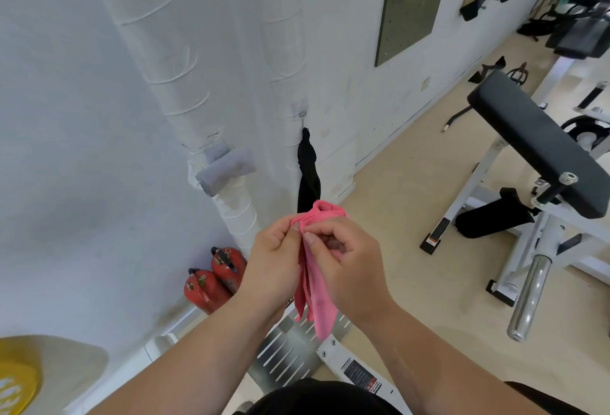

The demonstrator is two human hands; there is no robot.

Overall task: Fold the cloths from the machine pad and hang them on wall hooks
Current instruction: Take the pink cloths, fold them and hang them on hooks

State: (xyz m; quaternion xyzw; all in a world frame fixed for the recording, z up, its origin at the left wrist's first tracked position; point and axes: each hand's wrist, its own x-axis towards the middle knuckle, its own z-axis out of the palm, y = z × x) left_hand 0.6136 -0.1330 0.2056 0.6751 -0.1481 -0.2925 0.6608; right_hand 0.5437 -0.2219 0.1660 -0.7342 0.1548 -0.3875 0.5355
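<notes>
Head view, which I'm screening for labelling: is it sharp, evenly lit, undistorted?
In the head view the pink cloth, left hand and right hand are sharp; lighting is soft and even; the wide lens bows the wall pipes; the top-right corner is blurred.

The beige floor (396,167) is carrying two red fire extinguishers (204,292), sitting at seven o'clock beside the wall, and a white machine frame (467,188) standing at three o'clock.
</notes>
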